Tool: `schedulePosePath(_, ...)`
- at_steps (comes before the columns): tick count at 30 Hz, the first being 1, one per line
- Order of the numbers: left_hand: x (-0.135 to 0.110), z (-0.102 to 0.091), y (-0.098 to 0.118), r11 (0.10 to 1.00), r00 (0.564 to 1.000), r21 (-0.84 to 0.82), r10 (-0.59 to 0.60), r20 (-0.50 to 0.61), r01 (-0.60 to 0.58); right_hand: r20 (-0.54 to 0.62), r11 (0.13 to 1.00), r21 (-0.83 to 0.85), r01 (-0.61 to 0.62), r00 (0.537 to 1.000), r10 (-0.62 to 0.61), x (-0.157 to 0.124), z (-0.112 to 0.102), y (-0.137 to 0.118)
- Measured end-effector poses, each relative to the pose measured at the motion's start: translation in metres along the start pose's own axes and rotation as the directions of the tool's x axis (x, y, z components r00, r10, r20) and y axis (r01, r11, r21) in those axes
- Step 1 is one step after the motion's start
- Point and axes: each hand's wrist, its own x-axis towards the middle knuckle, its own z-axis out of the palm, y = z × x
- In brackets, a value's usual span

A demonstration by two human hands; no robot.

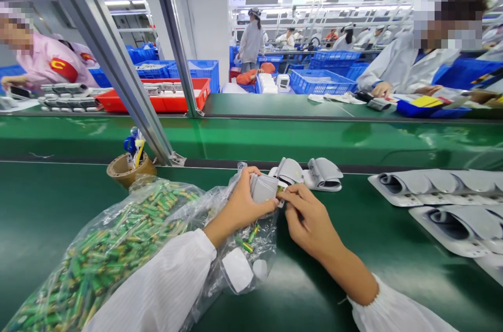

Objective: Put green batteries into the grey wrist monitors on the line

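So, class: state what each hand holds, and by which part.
The left hand wraps the grey device around its body; the right hand pinches a small green piece at the device's end.

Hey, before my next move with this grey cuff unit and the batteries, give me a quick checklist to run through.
1. Left hand wrapped around grey cuff unit: ok.
2. Right hand touching the unit's end: ok.
3. Battery seated in the unit: cannot tell, fingers hide it.
4. Bag of green batteries beside left arm, in reach: ok.
5. Further cuff units lying on belt just beyond: ok.
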Motion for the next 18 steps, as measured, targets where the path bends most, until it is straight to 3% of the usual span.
schedulePosePath(4,0.002,0.000,-0.005,0.990,0.999,-0.136,-0.049,-0.009,0.047,-0.118,0.987,0.140,-0.077,0.989,0.094,0.003,-0.002,-0.002)
schedulePosePath(7,0.002,0.001,-0.005,0.983,0.998,-0.174,-0.060,0.008,0.061,-0.256,0.923,0.346,-0.165,0.930,0.263,0.004,0.003,-0.008)
schedulePosePath(10,0.002,0.001,-0.005,0.983,0.998,-0.175,-0.062,0.003,0.061,-0.260,0.829,0.516,-0.215,0.883,0.391,0.004,0.007,-0.012)
schedulePosePath(13,0.001,0.001,-0.005,0.984,0.999,-0.173,-0.047,0.003,0.047,-0.195,0.778,0.552,-0.299,0.861,0.469,0.002,0.008,-0.011)
schedulePosePath(18,0.001,0.001,-0.006,0.985,0.999,-0.169,-0.029,0.015,0.031,-0.228,0.822,0.466,-0.327,0.853,0.469,-0.001,0.004,-0.012)
